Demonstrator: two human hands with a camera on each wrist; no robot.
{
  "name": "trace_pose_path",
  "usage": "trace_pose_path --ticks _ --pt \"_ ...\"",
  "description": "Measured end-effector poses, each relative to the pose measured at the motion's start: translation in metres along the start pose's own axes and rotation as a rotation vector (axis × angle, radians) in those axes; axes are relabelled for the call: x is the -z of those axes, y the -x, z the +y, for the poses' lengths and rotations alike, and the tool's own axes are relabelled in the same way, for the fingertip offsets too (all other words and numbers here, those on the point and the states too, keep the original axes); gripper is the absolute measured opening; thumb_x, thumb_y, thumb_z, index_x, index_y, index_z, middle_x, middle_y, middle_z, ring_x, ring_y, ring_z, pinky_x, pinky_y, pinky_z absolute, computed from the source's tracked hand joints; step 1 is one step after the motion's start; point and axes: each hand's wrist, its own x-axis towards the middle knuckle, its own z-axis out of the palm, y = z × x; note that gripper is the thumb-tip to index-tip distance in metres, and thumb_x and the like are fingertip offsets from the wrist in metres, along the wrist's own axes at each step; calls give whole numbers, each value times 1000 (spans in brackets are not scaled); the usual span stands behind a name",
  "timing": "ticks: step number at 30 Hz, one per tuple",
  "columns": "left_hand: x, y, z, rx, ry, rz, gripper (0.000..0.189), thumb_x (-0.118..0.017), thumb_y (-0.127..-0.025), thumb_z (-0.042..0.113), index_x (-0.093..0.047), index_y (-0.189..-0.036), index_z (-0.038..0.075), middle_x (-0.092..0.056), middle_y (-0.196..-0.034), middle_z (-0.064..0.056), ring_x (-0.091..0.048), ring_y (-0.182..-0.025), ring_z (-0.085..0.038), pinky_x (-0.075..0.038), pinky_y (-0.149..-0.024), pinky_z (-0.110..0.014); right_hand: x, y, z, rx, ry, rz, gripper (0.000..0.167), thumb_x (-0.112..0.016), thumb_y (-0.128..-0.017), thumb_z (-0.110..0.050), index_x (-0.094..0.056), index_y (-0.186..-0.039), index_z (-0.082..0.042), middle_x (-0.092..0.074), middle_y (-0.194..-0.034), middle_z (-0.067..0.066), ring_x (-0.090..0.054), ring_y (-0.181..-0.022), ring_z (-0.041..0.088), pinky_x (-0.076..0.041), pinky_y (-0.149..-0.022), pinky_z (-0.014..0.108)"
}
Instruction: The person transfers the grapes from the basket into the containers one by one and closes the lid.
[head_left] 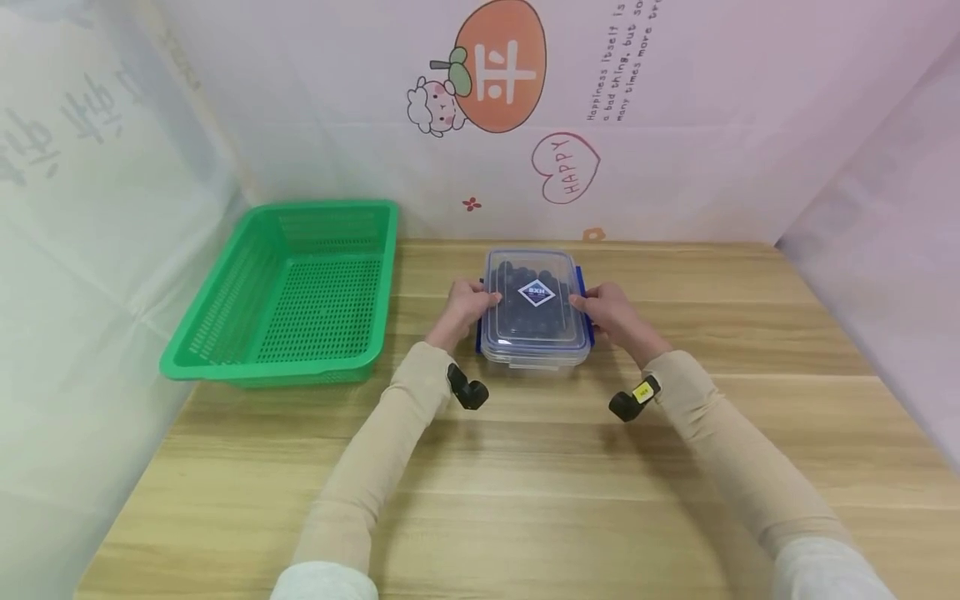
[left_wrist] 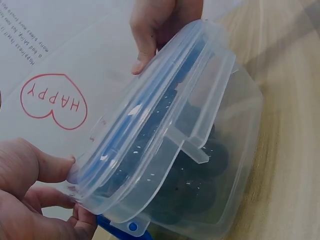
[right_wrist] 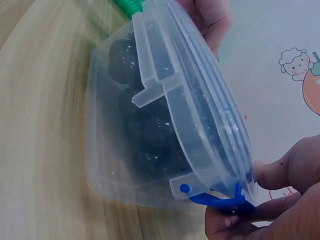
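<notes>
A clear plastic food container [head_left: 535, 333] with a lid stands on the wooden table, with dark round fruits [right_wrist: 122, 67] showing through its walls. My left hand [head_left: 467, 304] grips the lid's left edge, thumb on top and fingers curled beneath the rim beside a blue latch [left_wrist: 122, 231]. On the opposite side my right hand [head_left: 613, 312] pinches the lid edge in the same way, its fingers at the other blue latch [right_wrist: 220, 201]. That latch sticks outward from the container wall. A diamond-shaped label [head_left: 536, 292] marks the lid's top.
Left of the container stands a green plastic basket [head_left: 381, 325] with perforated walls. The wooden table [head_left: 510, 500] reaches back to a printed white backdrop [head_left: 337, 150]. Similar sheets rise along the left and right sides. Each wrist carries a small black camera [head_left: 468, 390].
</notes>
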Motion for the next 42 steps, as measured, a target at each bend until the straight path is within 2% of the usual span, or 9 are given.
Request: trace_pose_path --ticks 11,15,17,20,25,28,30,33,42 --pt "-2 1 -2 -17 -27 24 26 -61 -88 7 -61 -110 -8 -64 -112 -21 -62 -88 -22 -54 -85 -33 -6 5 -5 70 140 81 42 -46 -96 -13 -47 -123 19 -56 -117 29 -58 -94 26 -54 -82 34" --pt "0 2 -4 -9 -22 18 31 -63 -87 8 -60 -113 -7 -63 -116 -21 -63 -94 -24 -53 -88 -34 -7 7 -7 56 160 92 40 -47 -96 -13 -49 -120 19 -56 -114 27 -57 -91 23 -52 -75 28" --pt "1 3 -4 -6 -6 15 35 -64 -87 9 -58 -117 -7 -61 -119 -21 -63 -101 -28 -52 -92 -35 -7 7 -8 51 162 95 41 -47 -96 -13 -48 -122 19 -56 -116 28 -57 -93 24 -53 -78 30" --pt "6 3 -5 50 21 5 49 -68 -86 17 -51 -127 -3 -61 -116 -16 -60 -103 -28 -49 -94 -36 -7 8 -10 52 165 95 43 -46 -97 -13 -44 -125 19 -53 -121 31 -56 -101 29 -53 -88 37" --pt "9 0 -7 165 132 -40 53 -70 -85 22 -46 -128 3 -64 -109 -11 -60 -86 -20 -51 -85 -34 -6 7 -10 53 164 88 44 -45 -97 -13 -42 -128 19 -52 -124 32 -55 -105 31 -50 -94 43" --pt "8 1 -6 151 99 -24 50 -68 -86 21 -48 -127 0 -62 -122 -15 -63 -98 -23 -52 -91 -37 -6 6 -8 55 163 86 44 -45 -97 -14 -43 -127 19 -53 -122 31 -56 -102 30 -51 -92 41" --pt "7 2 -4 137 37 4 53 -68 -86 22 -47 -129 -1 -59 -126 -16 -59 -112 -26 -48 -99 -40 -6 5 -7 59 164 84 43 -46 -97 -14 -44 -126 18 -54 -121 31 -57 -100 28 -52 -90 39" --pt "5 2 -3 117 -38 39 55 -68 -87 24 -47 -130 -3 -55 -130 -16 -55 -119 -27 -43 -104 -41 -7 6 -6 67 163 82 42 -46 -97 -14 -47 -123 19 -56 -117 30 -59 -93 25 -54 -83 33" --pt "3 5 -3 92 -16 63 38 -68 -87 21 -58 -115 -3 -64 -116 -17 -64 -100 -25 -53 -90 -38 -5 9 -8 62 163 83 43 -46 -97 -14 -45 -126 18 -55 -119 30 -58 -95 26 -53 -83 33"
